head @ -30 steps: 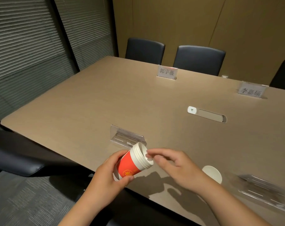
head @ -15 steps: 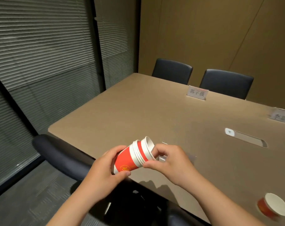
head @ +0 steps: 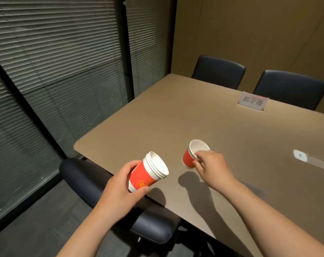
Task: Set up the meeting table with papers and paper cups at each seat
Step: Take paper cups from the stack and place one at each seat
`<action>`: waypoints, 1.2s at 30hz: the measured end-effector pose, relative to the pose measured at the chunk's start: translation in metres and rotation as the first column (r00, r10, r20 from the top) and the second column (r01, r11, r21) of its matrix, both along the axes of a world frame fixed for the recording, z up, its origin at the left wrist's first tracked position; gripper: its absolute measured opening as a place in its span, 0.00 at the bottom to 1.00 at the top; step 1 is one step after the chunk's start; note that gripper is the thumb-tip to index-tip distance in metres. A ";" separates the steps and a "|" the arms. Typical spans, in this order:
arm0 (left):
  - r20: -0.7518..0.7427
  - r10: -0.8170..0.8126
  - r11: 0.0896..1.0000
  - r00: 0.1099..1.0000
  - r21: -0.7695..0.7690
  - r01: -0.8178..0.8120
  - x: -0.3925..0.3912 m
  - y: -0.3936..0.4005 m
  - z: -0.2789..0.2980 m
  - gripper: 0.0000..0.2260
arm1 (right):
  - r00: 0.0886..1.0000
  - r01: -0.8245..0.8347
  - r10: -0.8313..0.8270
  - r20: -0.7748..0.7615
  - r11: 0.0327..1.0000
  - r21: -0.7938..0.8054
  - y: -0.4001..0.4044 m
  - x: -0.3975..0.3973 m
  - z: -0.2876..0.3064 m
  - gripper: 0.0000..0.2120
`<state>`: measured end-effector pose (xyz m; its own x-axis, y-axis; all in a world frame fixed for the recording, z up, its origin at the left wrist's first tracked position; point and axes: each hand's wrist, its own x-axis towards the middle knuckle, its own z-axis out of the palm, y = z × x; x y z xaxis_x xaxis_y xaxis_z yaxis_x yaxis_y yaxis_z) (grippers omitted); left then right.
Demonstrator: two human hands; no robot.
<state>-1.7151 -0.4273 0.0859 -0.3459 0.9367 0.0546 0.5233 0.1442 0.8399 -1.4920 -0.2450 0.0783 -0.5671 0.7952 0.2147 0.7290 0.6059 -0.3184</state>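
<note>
Stack of red paper cups (head: 148, 172) gripped by left hand (head: 120, 190), lower centre of frame, tilted w/ rims toward upper right, held over table edge. Single red cup (head: 194, 153) pinched at rim by right hand (head: 213, 166), centre-right, tilted, base at or just above the table (head: 166, 115); contact can't be told. Name card (head: 253, 101) stood at upper right, in front of two dark chairs (head: 218, 71). Another chair (head: 94, 184) seen tucked at near edge, below stack. Power socket flap (head: 300, 155) set in tabletop at right edge.
</note>
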 end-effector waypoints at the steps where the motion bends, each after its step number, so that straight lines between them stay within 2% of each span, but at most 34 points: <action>1: -0.003 -0.006 1.000 1.000 -0.013 0.006 -0.005 0.006 0.000 0.26 | 0.997 0.009 -0.008 0.081 1.000 -0.014 0.007 -0.006 -0.017 0.06; 3: -0.018 -0.018 0.999 1.000 -0.033 0.017 -0.018 0.021 -0.002 0.26 | 0.976 0.019 -0.011 0.215 0.999 -0.034 0.019 -0.018 -0.047 0.03; 8: -0.020 -0.018 0.997 1.000 -0.078 0.016 -0.043 0.049 -0.007 0.27 | 0.891 0.073 -0.027 0.454 0.994 -0.083 0.037 -0.036 -0.083 0.11; 13: -0.005 -0.052 0.990 0.999 -0.128 0.051 -0.053 0.074 -0.016 0.27 | 0.876 0.111 -0.010 0.482 0.977 -0.183 0.051 -0.036 -0.108 0.11; 14: -0.005 -0.063 0.989 0.998 -0.132 0.061 -0.055 0.077 -0.018 0.27 | 0.882 0.109 0.000 0.470 0.973 -0.206 0.053 -0.035 -0.111 0.14; 16: -0.009 -0.073 0.988 0.997 -0.134 0.071 -0.061 0.082 -0.021 0.27 | 0.895 0.103 0.014 0.446 0.966 -0.235 0.053 -0.031 -0.110 0.27; 17: -0.008 -0.070 0.988 0.998 -0.135 0.068 -0.064 0.083 -0.022 0.27 | 0.915 0.084 0.007 0.404 0.975 -0.207 0.052 -0.030 -0.104 0.31; 18: -0.003 -0.066 0.989 0.998 -0.136 0.065 -0.068 0.083 -0.024 0.27 | 0.948 0.065 -0.008 0.319 0.984 -0.168 0.050 -0.033 -0.095 0.31; 20: 0.009 -0.058 0.989 0.998 -0.135 0.058 -0.079 0.081 -0.024 0.28 | 1.000 0.021 -0.019 0.016 0.988 -0.155 0.045 -0.050 -0.066 0.23; 22: 0.019 -0.053 0.991 0.998 -0.118 0.055 -0.089 0.079 -0.022 0.28 | 0.948 -0.075 -0.012 -0.319 0.963 -0.258 0.036 -0.081 -0.030 0.13; 24: 0.027 -0.051 0.994 0.998 -0.092 0.053 -0.103 0.076 -0.019 0.29 | 0.862 -0.231 0.001 -0.506 0.891 -0.391 0.023 -0.118 0.003 0.06; 27: 0.043 -0.049 0.997 0.998 -0.055 0.051 -0.127 0.069 -0.011 0.29 | 0.841 -0.406 0.107 -0.530 0.772 -0.489 0.003 -0.169 0.030 0.07; 29: 0.047 -0.037 0.999 0.998 -0.025 0.039 -0.146 0.064 -0.008 0.30 | 0.851 -0.419 0.111 -0.513 0.731 -0.538 -0.005 -0.196 0.031 0.06; 33: 0.047 -0.039 0.999 0.998 0.039 0.037 -0.206 0.048 -0.004 0.31 | 0.863 -0.363 0.027 -0.504 0.727 -0.582 -0.021 -0.257 0.029 0.04; 36: 0.180 -0.005 0.998 0.984 0.061 -0.006 -0.273 0.022 0.000 0.32 | 0.828 -0.354 -0.044 -0.559 0.732 -0.583 -0.038 -0.315 0.036 0.03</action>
